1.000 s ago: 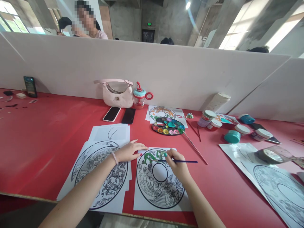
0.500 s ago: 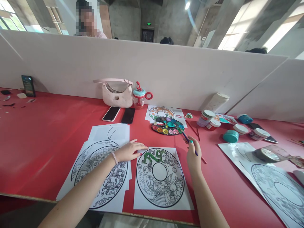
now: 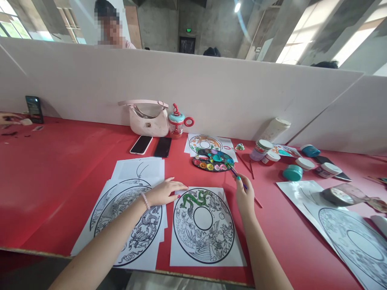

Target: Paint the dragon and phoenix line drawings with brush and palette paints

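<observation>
My right hand (image 3: 244, 194) grips a blue-handled paintbrush (image 3: 234, 172), its tip at the right end of the dark paint palette (image 3: 196, 164). Several colours fill the palette's wells. Stretched out flat, my left hand (image 3: 165, 191) rests with its fingertips at the upper left edge of the printed sheet (image 3: 203, 245). A round design of a dragon and a phoenix is on that sheet; part of the dragon (image 3: 190, 198) is painted green and the rest is bare line work. Under my left forearm lies a stack of similar unpainted sheets (image 3: 137, 229).
Behind the palette lies a partly coloured sheet (image 3: 196, 141). Two phones (image 3: 141, 145), a pale handbag (image 3: 149, 121) and a cup with a red handle (image 3: 177, 125) stand near the partition (image 3: 226, 96). Paint jars (image 3: 292, 173) and a tape roll (image 3: 338, 196) are at right. Another person's hand (image 3: 10, 119) shows far left.
My right hand has shifted slightly left and down, with the brush tip still at the palette. Another person's hand has come in at the far left. My left hand stays in place.
</observation>
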Demonstrator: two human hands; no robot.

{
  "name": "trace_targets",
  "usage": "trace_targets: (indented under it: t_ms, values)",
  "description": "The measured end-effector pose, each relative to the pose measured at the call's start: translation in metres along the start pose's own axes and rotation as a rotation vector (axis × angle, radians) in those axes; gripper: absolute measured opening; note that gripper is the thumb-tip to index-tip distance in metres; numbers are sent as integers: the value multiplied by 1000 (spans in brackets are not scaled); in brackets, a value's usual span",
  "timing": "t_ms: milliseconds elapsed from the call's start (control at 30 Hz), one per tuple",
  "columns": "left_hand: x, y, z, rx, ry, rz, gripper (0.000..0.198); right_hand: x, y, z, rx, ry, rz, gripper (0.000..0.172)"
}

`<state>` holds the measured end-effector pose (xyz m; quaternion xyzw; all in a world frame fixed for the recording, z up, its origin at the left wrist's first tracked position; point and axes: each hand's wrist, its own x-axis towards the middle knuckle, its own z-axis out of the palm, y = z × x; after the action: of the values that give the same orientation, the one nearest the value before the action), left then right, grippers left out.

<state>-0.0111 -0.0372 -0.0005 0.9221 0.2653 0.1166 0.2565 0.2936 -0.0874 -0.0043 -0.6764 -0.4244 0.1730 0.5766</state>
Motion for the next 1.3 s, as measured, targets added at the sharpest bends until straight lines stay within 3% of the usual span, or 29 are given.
trace_targets:
  t_ms: [400, 667, 1300]
  values:
    - [1, 2, -2, -13, -4, -1, 48, 0, 0, -4, -61, 162, -70, 41]
    - [1, 3, -1, -14, 17, 2, 47, 0, 0, -3, -101, 165, -64, 50]
    - [1, -1, 1, 0, 17, -4, 47, 1, -5, -6, -160, 214, -69, 49]
